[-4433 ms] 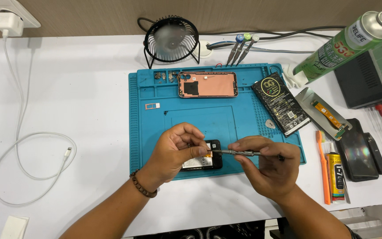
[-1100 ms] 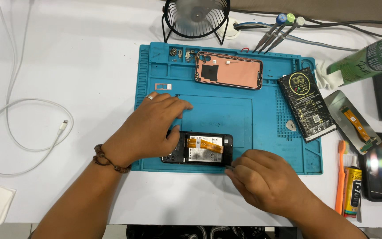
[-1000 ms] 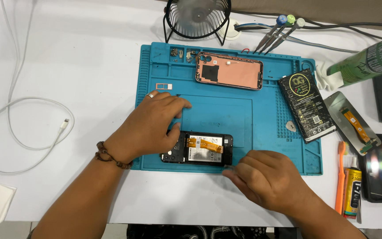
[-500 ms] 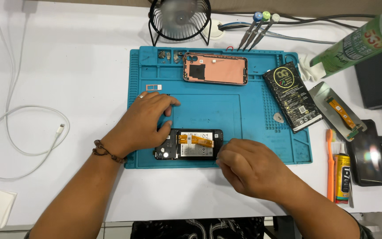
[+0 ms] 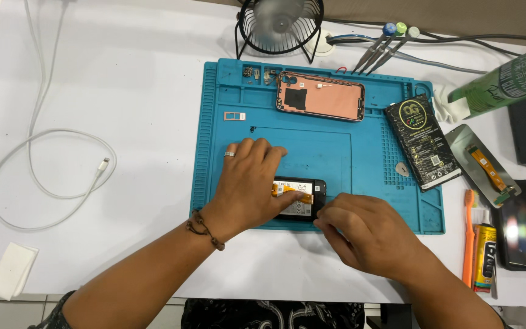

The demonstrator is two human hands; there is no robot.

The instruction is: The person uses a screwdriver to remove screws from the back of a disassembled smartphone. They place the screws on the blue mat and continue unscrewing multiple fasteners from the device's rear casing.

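A black opened phone (image 5: 302, 198) with an orange flex cable inside lies on the near part of the blue work mat (image 5: 214, 152). My left hand (image 5: 248, 183) rests on the phone's left half, its thumb lying across the orange cable. It wears a ring, and a bead bracelet sits on the wrist. My right hand (image 5: 366, 234) has its fingers curled against the phone's right end at the mat's near edge. I cannot see whether a tool is in that hand.
A copper-coloured back housing (image 5: 321, 96), a small tray part (image 5: 234, 116) and loose screws (image 5: 251, 72) lie on the mat. A black battery (image 5: 422, 141), a screen panel (image 5: 482, 164), a green spray can (image 5: 506, 79), a glue tube (image 5: 485, 248) and an orange brush (image 5: 469, 237) lie right. A fan (image 5: 281, 24) stands behind; a white cable (image 5: 50, 176) lies left.
My left hand slid right and now covers the phone's left half. My right hand moved up to the phone's right end. The thin tool seen in it earlier is out of sight.
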